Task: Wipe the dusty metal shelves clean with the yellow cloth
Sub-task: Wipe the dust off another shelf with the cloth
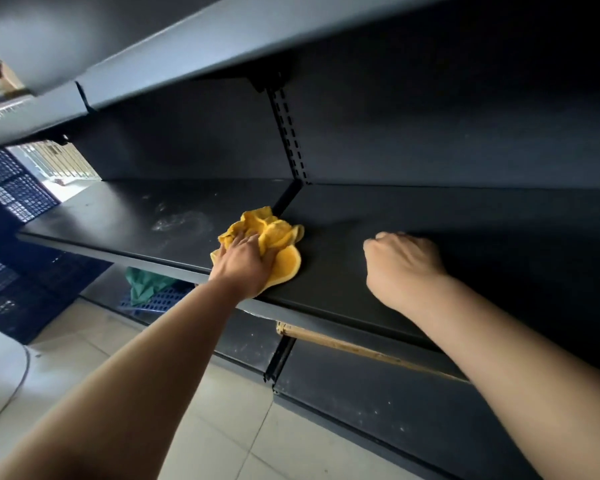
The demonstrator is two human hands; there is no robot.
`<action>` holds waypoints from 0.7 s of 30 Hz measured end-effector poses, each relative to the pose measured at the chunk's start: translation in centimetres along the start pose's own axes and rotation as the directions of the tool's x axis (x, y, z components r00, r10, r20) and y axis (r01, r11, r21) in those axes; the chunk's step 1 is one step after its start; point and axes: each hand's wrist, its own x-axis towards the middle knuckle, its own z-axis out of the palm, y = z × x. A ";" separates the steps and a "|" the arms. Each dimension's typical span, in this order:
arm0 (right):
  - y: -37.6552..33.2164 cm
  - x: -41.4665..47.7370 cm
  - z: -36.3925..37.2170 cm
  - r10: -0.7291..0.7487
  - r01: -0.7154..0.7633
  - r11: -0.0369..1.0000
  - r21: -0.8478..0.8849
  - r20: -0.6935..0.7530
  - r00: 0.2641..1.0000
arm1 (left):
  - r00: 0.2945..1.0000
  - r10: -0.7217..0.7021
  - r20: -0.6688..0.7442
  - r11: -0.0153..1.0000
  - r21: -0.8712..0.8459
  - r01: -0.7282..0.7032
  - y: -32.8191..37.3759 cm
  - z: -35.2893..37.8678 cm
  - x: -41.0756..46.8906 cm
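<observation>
Yellow cloth (280, 233), lengthwise front-to-back on shelf (118, 216), in left grip (246, 266); right grip (403, 265) an empty fist.

READABLE TEXT: none | metal shelves (118, 216): no label, brand or number legible on any face | yellow cloth (278, 233), on the shelves: no print legible | blue crates (18, 192), left of the shelves: too blurred to read

On the shelf (430, 216), the left hand (245, 268) is covering part of the yellow cloth (278, 237). The right hand (402, 265), also on the shelf, is hiding its own curled fingers. Below the shelf, its front edge is covering part of a green cloth (142, 284).
</observation>
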 end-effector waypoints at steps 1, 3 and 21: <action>-1.6 0.6 0.4 -0.032 0.032 0.999 0.018 -0.016 0.999 | 0.998 -0.057 0.030 0.998 -0.019 0.058 -1.3 -0.3 0.4; -4.5 2.0 1.0 -0.063 0.065 0.997 0.043 -0.032 0.997 | 0.986 -0.110 0.128 0.992 -0.051 0.117 -3.4 -0.5 1.4; -14.3 11.0 2.8 0.311 -0.311 0.951 -0.002 0.023 0.950 | 0.901 0.345 0.265 0.931 0.026 -0.364 -3.6 1.7 18.9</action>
